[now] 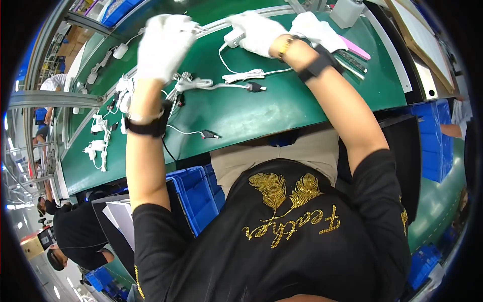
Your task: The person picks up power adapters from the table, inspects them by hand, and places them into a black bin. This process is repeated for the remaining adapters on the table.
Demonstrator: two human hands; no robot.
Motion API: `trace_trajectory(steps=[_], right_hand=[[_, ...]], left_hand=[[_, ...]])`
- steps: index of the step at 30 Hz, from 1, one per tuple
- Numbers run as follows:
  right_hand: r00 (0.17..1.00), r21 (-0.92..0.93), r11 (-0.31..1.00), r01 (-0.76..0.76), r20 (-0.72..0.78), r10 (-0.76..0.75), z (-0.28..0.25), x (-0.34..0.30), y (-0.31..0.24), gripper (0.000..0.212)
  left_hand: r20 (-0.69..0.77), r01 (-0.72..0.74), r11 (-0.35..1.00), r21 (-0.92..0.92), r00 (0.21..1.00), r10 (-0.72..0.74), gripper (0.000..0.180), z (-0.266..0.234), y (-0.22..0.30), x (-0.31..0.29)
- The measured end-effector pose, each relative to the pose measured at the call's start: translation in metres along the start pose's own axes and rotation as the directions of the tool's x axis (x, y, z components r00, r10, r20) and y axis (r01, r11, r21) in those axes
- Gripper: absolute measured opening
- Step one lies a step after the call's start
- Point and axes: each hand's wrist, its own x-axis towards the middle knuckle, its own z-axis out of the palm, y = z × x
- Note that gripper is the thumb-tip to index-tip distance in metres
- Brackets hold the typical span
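My left hand [165, 46], in a white glove, is raised over the far side of the green bench [236, 116]. Its fingers are closed, and a small thin thing shows at their tips, too blurred to name. White-gloved too, my right hand [257, 34] grips a white power adapter [233, 38]. A thin white cord runs down from the adapter to a tied bundle of cable [245, 76] on the bench. Between my arms lies another bundled white cable [196, 84], ending in a dark connector [256, 87]. A second dark connector [209, 134] rests closer to me.
Several white adapters with cords [100, 143] lie at the left. By my right wrist are a white cloth [317, 30], a pink tool [356, 48] and metal tools [351, 64]. A white bottle [346, 12] stands behind. Blue bins [193, 194] sit below the bench; a metal frame [55, 99] edges the left.
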Motion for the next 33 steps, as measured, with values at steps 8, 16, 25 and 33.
trace_trajectory(steps=[8, 16, 25, 33], right_hand=[[0.978, 0.745, 0.657, 0.114, 0.033, -0.207, -0.078, -0.067, -0.049, 0.037], [0.981, 0.963, 0.218, -0.157, 0.126, 0.15, -0.093, -0.174, -0.076, 0.06], [0.877, 0.975, -0.145, -0.168, 0.215, 0.43, -0.058, -0.193, -0.083, 0.064], [0.903, 0.97, 0.066, -0.236, 0.193, 0.385, -0.032, -0.187, -0.108, 0.063]], left_hand=[[-0.472, -0.405, 0.515, -0.756, 0.881, -0.001, 0.04, -0.102, 0.005, -0.112], [0.462, 0.238, -0.632, -0.738, 0.86, -0.215, 0.071, -0.006, 0.116, -0.108], [0.492, 0.325, -0.484, -0.812, 0.828, -0.271, 0.077, -0.002, 0.164, -0.113], [0.495, 0.374, -0.35, -0.859, 0.779, -0.384, 0.07, 0.011, 0.155, -0.138]])
